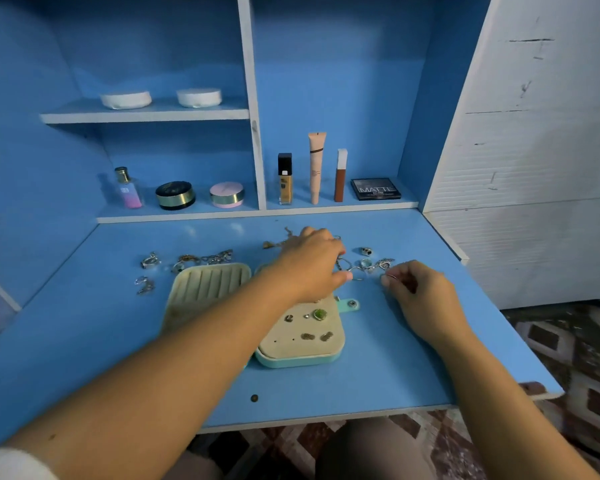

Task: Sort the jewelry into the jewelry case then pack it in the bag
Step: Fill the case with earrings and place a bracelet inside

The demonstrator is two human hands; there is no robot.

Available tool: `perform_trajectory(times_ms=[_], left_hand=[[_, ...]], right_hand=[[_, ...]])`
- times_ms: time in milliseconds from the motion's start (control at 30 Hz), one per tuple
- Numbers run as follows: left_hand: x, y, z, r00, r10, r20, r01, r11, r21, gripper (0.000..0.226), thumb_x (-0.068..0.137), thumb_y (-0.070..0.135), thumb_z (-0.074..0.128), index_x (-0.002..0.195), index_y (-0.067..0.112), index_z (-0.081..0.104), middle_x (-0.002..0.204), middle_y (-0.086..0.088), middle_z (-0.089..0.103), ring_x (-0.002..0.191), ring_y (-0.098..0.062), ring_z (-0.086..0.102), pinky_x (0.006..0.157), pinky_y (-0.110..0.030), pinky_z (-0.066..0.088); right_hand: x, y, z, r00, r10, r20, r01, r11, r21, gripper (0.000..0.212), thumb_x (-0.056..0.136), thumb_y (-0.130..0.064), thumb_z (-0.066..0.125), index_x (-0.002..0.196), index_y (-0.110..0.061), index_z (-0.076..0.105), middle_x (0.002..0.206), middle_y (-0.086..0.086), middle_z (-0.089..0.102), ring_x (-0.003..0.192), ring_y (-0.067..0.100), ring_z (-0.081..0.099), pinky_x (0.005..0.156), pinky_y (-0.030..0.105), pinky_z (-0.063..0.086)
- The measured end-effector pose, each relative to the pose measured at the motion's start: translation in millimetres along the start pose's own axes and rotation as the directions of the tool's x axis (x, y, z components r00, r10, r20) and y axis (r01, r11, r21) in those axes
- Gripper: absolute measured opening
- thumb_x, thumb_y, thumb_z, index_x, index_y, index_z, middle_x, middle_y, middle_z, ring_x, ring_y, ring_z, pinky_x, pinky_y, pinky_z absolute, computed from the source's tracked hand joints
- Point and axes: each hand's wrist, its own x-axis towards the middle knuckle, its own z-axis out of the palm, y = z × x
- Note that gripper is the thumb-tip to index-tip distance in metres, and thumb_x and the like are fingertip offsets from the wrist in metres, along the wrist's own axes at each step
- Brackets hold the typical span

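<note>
Left forearm (187, 341) crosses open jewelry case (298, 362) on tabletop (395, 368); left hand (312, 265) fingers (317, 235) curled over chains (342, 264), grip unclear. Right hand (420, 292) pinches small ring (392, 277): light, slippery, hold by band

Blue desktop (395, 368), open jewelry case (208, 289) lying at centre, loose rings and chains (205, 258) scattered behind it
</note>
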Motion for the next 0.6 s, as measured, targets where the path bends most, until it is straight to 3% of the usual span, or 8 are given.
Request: perform_trajectory(times_ms=[100,233,367,467,600], left_hand=[[25,6,11,0.997,-0.01,0.073,0.006,0.999,0.052,0.053,0.092,0.051,0.052,0.134,0.018,0.051,0.133,-0.005,0.047,0.129,-0.026,0.032,0.107,-0.044,0.033],[42,11,20,0.995,-0.013,0.094,0.005,0.996,0.091,0.051,0.092,0.054,0.051,0.134,0.024,0.053,0.133,-0.004,0.047,0.13,-0.025,0.03,0.104,-0.042,0.03],[48,11,21,0.997,0.007,0.083,-0.013,0.997,0.072,0.048,0.086,0.058,0.059,0.125,0.031,0.061,0.127,-0.001,0.049,0.127,-0.025,0.031,0.102,-0.041,0.031],[49,11,21,0.998,0.002,0.057,-0.004,1.0,0.029,0.041,0.082,0.056,0.065,0.115,0.032,0.068,0.122,0.001,0.052,0.124,-0.024,0.033,0.101,-0.041,0.034],[50,15,22,0.999,0.013,-0.029,-0.011,0.999,0.04,0.02,0.085,0.042,0.067,0.098,0.028,0.074,0.121,0.004,0.055,0.122,-0.023,0.036,0.097,-0.037,0.033]], right_hand=[[0,4,3,0.999,-0.041,-0.032,0.041,0.999,0.009,0.006,0.091,-0.023,0.061,0.089,-0.021,0.066,0.075,-0.008,0.064,0.069,0.006,0.056,0.057,0.006,0.038],[5,5,4,0.992,-0.091,-0.082,0.092,0.996,0.002,0.015,0.092,-0.017,0.059,0.102,-0.014,0.07,0.085,-0.003,0.067,0.078,0.011,0.055,0.061,0.009,0.033],[9,10,3,0.989,-0.101,-0.104,0.103,0.995,0.013,0.019,0.093,-0.016,0.058,0.108,-0.017,0.069,0.079,-0.005,0.062,0.072,0.009,0.052,0.062,-0.001,0.035],[11,14,4,0.99,-0.089,-0.105,0.092,0.995,0.027,0.017,0.093,-0.016,0.057,0.105,-0.018,0.069,0.077,-0.003,0.063,0.067,0.006,0.052,0.06,0.0,0.036],[11,16,5,0.994,-0.051,-0.094,0.054,0.998,0.035,0.019,0.095,-0.018,0.054,0.111,-0.017,0.065,0.085,0.002,0.068,0.074,0.014,0.053,0.057,0.003,0.037]])
